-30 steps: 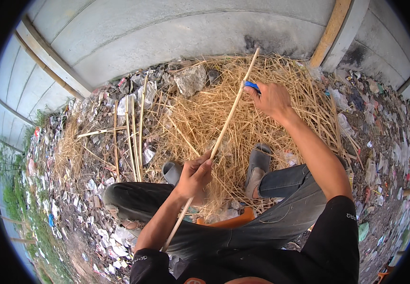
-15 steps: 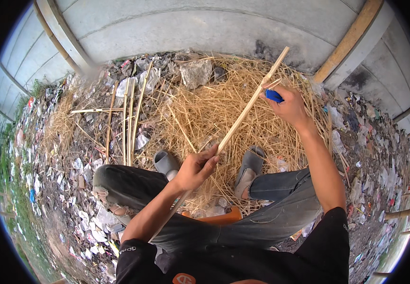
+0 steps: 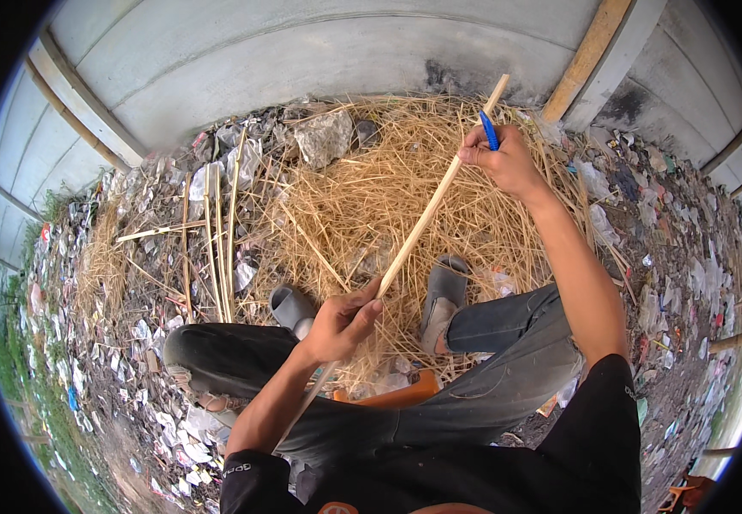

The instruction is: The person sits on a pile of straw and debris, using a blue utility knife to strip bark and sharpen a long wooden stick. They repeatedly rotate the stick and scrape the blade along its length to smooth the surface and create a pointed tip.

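Observation:
A long pale bamboo strip [image 3: 423, 224] runs slantwise from beside my left forearm up toward the wall. My left hand [image 3: 342, 325] is closed around its lower part, above my lap. Near the strip's far end, my right hand [image 3: 508, 163] grips a slim blue tool [image 3: 489, 130] that looks like a utility knife; its blade is hidden. The thumb and fingers of that hand also press against the strip. Below the strip lies a broad heap of thin straw-coloured shavings [image 3: 371, 193].
Several split bamboo strips [image 3: 219, 244] lie on littered ground to the left. A rock [image 3: 323, 139] sits by the grey wall [image 3: 302, 64]. My grey clogs [image 3: 292, 307] rest at the heap's near edge. Part of an orange seat [image 3: 396, 394] shows between my legs.
The blue tool has turned more upright in my right hand, which has moved slightly up and left. A raised sliver beside it is no longer visible. My left hand has shifted slightly down. The view has tilted slightly.

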`<action>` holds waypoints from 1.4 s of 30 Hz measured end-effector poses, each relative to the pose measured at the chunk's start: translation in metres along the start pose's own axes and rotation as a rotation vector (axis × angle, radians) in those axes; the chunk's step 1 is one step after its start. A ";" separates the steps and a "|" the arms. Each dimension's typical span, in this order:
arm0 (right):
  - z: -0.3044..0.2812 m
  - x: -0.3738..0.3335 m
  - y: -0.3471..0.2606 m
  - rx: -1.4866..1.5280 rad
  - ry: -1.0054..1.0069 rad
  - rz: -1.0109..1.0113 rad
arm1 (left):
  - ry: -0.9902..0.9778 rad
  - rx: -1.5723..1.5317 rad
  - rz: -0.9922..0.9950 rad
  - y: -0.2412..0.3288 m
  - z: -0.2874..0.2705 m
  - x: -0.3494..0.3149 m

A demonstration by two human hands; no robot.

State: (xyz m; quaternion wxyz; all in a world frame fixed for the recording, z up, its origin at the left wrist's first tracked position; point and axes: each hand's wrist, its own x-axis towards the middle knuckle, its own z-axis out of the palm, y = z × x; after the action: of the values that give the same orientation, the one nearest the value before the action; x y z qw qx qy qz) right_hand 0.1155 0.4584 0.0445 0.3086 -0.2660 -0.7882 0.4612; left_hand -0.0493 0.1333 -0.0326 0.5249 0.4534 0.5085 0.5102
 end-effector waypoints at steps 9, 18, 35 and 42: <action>-0.006 0.000 -0.006 0.579 0.002 0.030 | 0.014 -0.174 0.027 0.000 0.001 0.000; -0.003 0.002 -0.011 0.620 -0.004 0.005 | -0.057 -0.203 0.046 0.013 0.001 0.003; 0.010 -0.034 -0.029 -0.190 -0.148 -0.059 | 0.004 -0.100 -0.074 -0.006 0.019 -0.043; 0.051 -0.050 -0.028 -0.168 -0.268 -0.121 | 0.063 0.062 -0.083 0.006 0.015 -0.030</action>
State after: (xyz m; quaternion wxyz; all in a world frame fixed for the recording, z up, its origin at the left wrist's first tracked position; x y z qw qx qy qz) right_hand 0.1073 0.3826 0.0375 0.2044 -0.1789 -0.8726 0.4059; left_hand -0.0335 0.1046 -0.0235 0.5151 0.4318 0.5587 0.4859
